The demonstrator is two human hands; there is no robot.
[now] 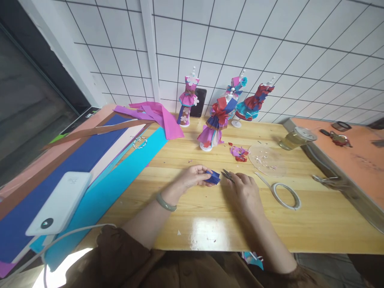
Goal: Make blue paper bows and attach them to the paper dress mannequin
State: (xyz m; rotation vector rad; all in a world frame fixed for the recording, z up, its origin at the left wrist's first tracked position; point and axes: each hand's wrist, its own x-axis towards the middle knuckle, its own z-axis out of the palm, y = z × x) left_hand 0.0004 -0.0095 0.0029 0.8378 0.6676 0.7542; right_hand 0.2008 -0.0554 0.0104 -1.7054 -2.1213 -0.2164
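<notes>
Pinched in the fingers of my left hand (196,176) is a small pleated piece of dark blue crepe paper (213,177). My right hand (247,192) is closed around small scissors (228,175), their handles hidden by the fingers. The blade tips point left, just short of the paper's right edge, and look slightly parted. Beyond the hands stands a small dress form (220,116) dressed in red, blue and pink paper. Pink and red paper scraps (239,152) lie past my right hand.
A roll of white tape (286,196) and a clear round plate (267,161) with tiny bits lie to the right, with a glass of yellowish drink (298,138) behind. Crepe paper strips (126,168) and a white power bank (60,202) cover the left. More dressed forms (189,100) stand near the wall.
</notes>
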